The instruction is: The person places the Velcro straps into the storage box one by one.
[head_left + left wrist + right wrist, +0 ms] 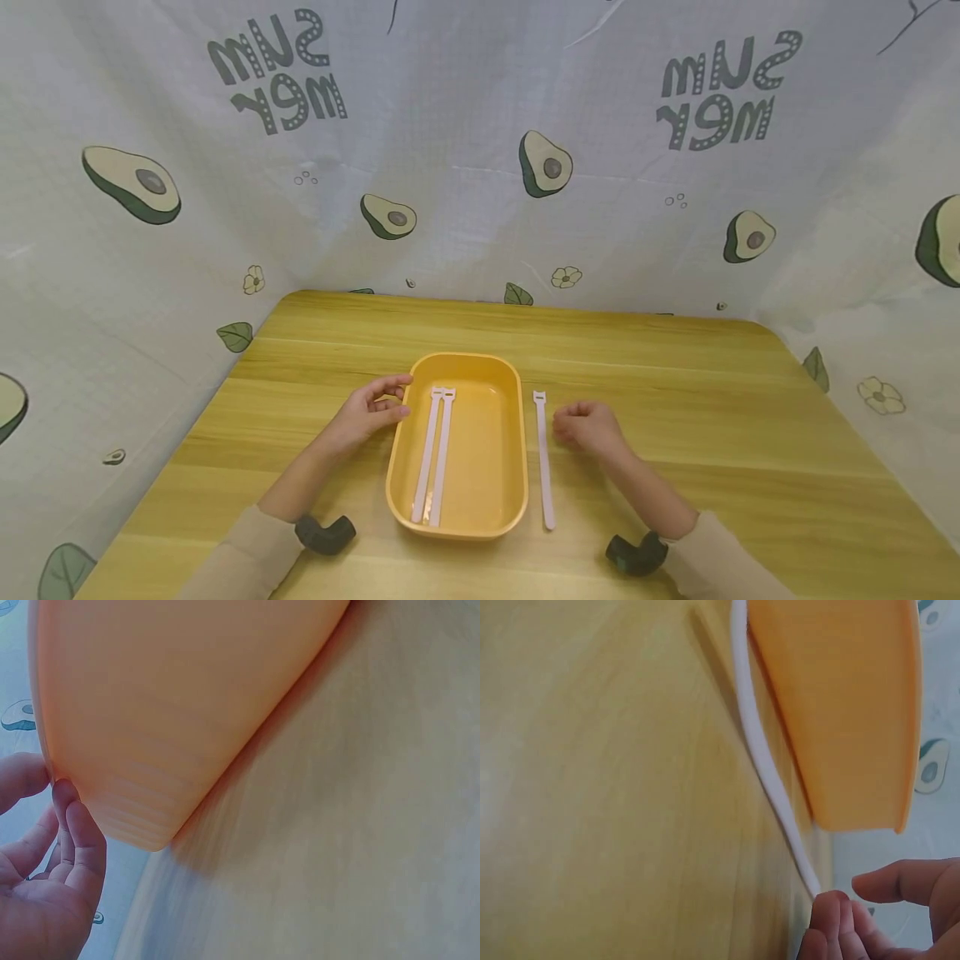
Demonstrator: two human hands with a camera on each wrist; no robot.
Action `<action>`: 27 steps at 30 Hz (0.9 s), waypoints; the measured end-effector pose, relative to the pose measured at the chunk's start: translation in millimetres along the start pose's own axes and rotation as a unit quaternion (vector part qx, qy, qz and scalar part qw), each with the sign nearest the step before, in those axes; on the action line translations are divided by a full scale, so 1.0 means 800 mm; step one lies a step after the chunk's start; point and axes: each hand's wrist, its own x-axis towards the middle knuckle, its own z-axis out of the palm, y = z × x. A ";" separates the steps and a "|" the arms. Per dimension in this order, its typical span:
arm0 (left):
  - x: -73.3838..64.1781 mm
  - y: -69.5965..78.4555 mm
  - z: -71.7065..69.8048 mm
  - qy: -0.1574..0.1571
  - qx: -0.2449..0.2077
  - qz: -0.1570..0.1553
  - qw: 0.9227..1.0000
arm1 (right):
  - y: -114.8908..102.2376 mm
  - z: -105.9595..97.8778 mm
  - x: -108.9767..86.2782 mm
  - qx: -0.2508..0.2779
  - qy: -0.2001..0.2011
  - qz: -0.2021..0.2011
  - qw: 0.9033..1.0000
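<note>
A yellow plastic tray [487, 450] stands on the table, with two pale pink cable straps [442, 454] lying side by side along its left half. My left hand [367, 408] is at the tray's left side; in the left wrist view its thumb [22, 780] and fingertips pinch the rim. To the right of the tray a third pale pink cable strap [544, 467], slotted head at the far end, lies lengthwise. Just right of that head is my right hand [591, 427], its fingers loosely bent. The right wrist view shows the thumb apart from the fingers [829, 915], nothing between them.
A wood-grain table [675, 375] extends around the tray. Behind it and along both sides hangs a white curtain [465, 125] printed with avocados. Each wrist carries a black curved piece [326, 535] near the sleeve.
</note>
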 end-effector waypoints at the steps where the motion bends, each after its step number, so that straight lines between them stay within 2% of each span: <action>1: 0.000 0.000 0.000 -0.001 0.001 0.002 1.000 | 0.000 0.001 0.000 -0.009 0.002 -0.004 1.000; 5: -0.001 0.000 0.000 0.001 0.009 0.005 1.000 | 0.003 0.006 0.000 -0.056 0.014 -0.018 0.998; 10: 0.000 -0.001 0.000 0.006 0.010 -0.003 1.000 | 0.007 0.012 -0.001 -0.129 0.028 -0.045 0.990; 14: 0.000 -0.001 0.001 0.005 0.004 -0.005 1.000 | 0.006 0.017 -0.006 -0.161 0.032 -0.061 0.984; 20: 0.000 -0.001 0.000 0.004 0.004 -0.002 1.000 | 0.006 0.025 -0.008 -0.176 0.038 -0.075 0.981; 27: -0.001 0.000 0.001 0.005 0.005 -0.002 1.000 | 0.007 0.029 -0.010 -0.169 0.028 -0.085 0.981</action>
